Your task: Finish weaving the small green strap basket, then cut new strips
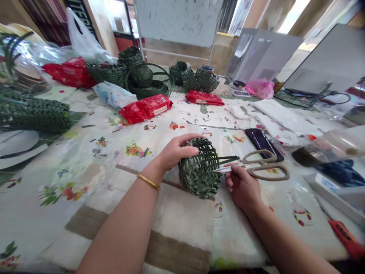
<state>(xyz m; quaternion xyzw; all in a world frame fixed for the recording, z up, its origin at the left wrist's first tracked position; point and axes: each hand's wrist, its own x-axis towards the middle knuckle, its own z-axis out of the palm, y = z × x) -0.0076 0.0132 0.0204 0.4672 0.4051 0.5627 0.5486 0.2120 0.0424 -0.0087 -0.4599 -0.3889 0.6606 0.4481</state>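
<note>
Both hands engaged: our left hand [181, 150] grips a small dark-green basket of woven strips [201, 173]; our right hand [242, 184] grips beige-handled metal scissors [251, 165] forward of the handle loops.
We have the basket tilted on the white fruit-printed tablecloth [85, 160] between our hands, left thumb over its upper edge, blade tips at its right side. A loose dark-green strip [229, 158] projects rightward beside the blades; we appear to be working it into the weave, and cannot tell whether right fingers touch it. The next move seems to require a steady left grip and a precise tip position. A black smartphone [262, 142] lies close to the loops, restricting their swing; red plastic packets [146, 108] sit well apart, behind.
</note>
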